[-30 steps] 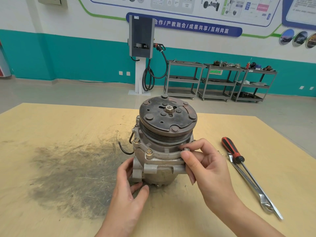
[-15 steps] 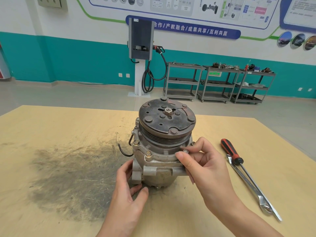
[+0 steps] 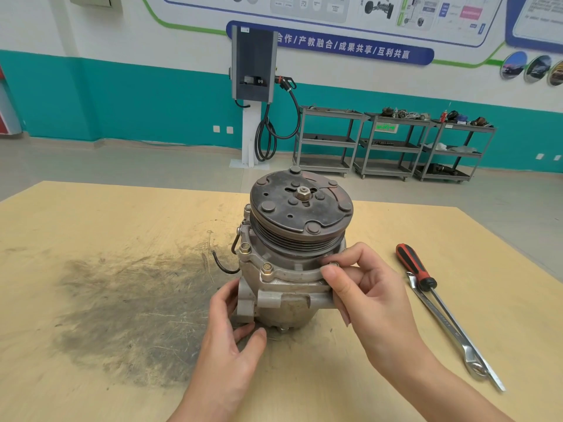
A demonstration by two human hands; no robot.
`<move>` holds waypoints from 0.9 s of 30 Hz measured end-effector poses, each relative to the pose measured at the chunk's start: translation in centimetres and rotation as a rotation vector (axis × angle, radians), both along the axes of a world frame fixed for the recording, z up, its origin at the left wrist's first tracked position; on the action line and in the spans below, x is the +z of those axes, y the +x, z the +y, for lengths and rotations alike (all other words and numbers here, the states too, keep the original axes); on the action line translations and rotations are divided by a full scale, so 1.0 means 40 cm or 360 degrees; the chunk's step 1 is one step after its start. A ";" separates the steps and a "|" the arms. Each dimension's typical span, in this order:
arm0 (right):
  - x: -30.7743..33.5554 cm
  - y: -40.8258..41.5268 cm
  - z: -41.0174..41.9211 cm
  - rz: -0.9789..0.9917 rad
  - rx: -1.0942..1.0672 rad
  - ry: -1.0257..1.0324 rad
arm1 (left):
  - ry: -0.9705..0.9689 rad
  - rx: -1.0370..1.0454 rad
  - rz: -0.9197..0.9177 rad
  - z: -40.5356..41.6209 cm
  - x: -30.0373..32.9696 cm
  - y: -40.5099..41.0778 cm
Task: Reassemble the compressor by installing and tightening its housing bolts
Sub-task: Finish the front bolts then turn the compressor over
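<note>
A grey metal compressor (image 3: 283, 303) stands upright on the wooden table, its dark rusty pulley (image 3: 300, 208) on top. Two housing bolts (image 3: 267, 267) sit in the front flange, a third at its left. My right hand (image 3: 368, 293) pinches another bolt (image 3: 333, 264) at the flange's right side between thumb and forefinger. My left hand (image 3: 231, 339) grips the compressor's lower left body, thumb against the base.
A red-and-black screwdriver (image 3: 417, 269) and a long silver wrench (image 3: 451, 333) lie to the right of my right hand. A dark greasy stain (image 3: 131, 312) covers the table (image 3: 91, 223) on the left. Grey carts (image 3: 390, 144) and a charger stand by the far wall.
My right thumb and forefinger have shifted a little around the bolt at the flange's right. The left hand stays on the compressor's base.
</note>
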State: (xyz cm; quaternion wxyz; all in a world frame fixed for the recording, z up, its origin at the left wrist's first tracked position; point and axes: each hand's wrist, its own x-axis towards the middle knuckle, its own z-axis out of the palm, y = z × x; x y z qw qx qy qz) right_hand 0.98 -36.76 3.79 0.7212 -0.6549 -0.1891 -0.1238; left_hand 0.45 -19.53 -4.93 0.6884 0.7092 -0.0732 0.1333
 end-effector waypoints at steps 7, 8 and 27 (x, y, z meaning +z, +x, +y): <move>0.019 -0.007 0.011 0.0059 -0.0006 0.0052 | 0.0001 0.0009 -0.0005 0.000 -0.003 0.004; 0.019 -0.007 0.012 0.0070 -0.0022 0.0057 | 0.0003 0.0008 -0.0004 0.000 -0.003 0.005; 0.010 -0.010 0.007 0.0121 -0.0071 0.0034 | 0.0008 0.0005 0.0015 0.000 0.001 0.001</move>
